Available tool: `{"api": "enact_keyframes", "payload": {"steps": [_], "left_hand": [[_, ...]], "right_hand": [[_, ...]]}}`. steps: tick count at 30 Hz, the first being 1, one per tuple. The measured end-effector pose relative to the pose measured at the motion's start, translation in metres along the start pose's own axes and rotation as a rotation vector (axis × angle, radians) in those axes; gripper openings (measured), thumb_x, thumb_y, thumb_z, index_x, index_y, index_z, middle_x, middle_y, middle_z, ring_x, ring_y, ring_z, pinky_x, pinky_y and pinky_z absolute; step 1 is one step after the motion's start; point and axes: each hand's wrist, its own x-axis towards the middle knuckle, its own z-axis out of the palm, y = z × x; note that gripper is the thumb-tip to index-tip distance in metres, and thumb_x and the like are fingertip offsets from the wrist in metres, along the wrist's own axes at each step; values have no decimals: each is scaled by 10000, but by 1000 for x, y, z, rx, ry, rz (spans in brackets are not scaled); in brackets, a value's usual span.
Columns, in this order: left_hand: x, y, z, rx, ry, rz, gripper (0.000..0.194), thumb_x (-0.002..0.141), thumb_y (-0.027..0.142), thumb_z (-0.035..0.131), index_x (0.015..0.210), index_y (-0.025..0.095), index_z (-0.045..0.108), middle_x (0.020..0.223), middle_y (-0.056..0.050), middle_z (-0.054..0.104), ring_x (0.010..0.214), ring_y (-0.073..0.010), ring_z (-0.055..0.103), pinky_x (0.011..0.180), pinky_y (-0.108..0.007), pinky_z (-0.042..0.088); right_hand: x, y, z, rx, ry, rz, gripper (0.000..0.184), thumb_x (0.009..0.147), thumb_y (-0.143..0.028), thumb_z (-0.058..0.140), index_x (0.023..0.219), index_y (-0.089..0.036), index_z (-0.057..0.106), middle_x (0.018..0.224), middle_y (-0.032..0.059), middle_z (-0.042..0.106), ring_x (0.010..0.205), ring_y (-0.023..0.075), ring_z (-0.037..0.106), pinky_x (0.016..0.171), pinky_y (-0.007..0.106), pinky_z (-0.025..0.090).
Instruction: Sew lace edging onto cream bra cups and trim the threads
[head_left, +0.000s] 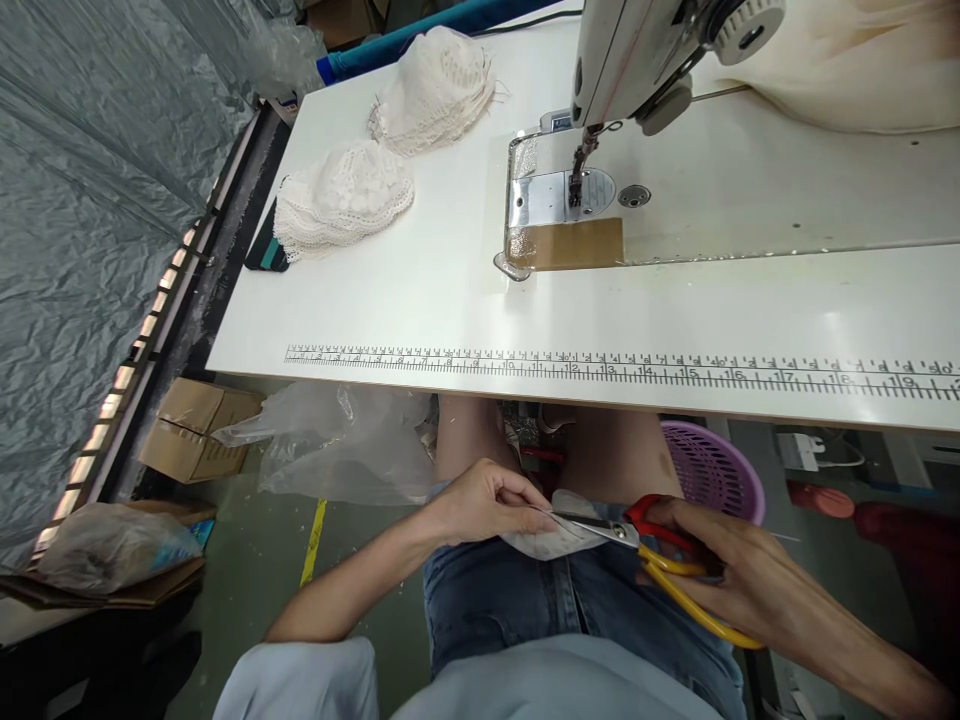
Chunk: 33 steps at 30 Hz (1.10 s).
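Over my lap, my left hand (499, 505) pinches the edge of a small piece of white fabric (551, 543) between thumb and fingers. My right hand (709, 555) grips a pair of scissors (622, 533) with one red and one yellow handle. The blades point left and lie against the fabric near my left fingertips. How far the blades are apart is hard to make out. Part of the fabric hangs below and behind the blades.
A sewing machine (622, 60) stands on the white table (420, 310). Two stacks of white lace cups, a nearer stack (341, 195) and a farther stack (439, 90), lie to its left. Below the table are a purple basket (712, 465), a plastic bag (352, 440) and a cardboard box (196, 430).
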Motion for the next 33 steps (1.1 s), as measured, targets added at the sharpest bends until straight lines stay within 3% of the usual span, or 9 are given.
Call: {"api": "enact_keyframes", "payload": {"steps": [12, 25, 30, 33], "left_hand": [[2, -4, 1, -2, 5, 7, 352, 632, 396, 765, 805, 91, 734, 608, -33, 655, 500, -53, 496, 496, -161, 365], [1, 0, 5, -49, 40, -42, 403, 570, 455, 785, 741, 94, 723, 543, -6, 605, 489, -61, 480, 488, -176, 353], [0, 1, 7, -107, 42, -52, 379, 558, 428, 798, 718, 93, 719, 566, -10, 625, 504, -58, 505, 505, -171, 375], [0, 0, 8, -116, 49, -59, 381, 549, 426, 804, 717, 95, 719, 576, -13, 637, 504, -58, 511, 505, -169, 376]], "right_hand": [[4, -5, -2, -51, 15, -42, 286, 788, -374, 634, 1024, -241, 541, 901, 37, 712, 694, 168, 693, 530, 190, 520], [1, -3, 2, -121, 13, -76, 249, 850, -374, 545, 1034, -219, 482, 827, 65, 681, 566, 162, 637, 425, 215, 431], [-1, -4, 4, -114, 26, -122, 153, 865, -316, 522, 966, -214, 470, 608, -27, 575, 411, 121, 515, 387, 216, 358], [1, -7, 7, -86, 48, -129, 174, 854, -347, 554, 933, -213, 476, 580, -40, 552, 410, 122, 507, 384, 217, 353]]}}
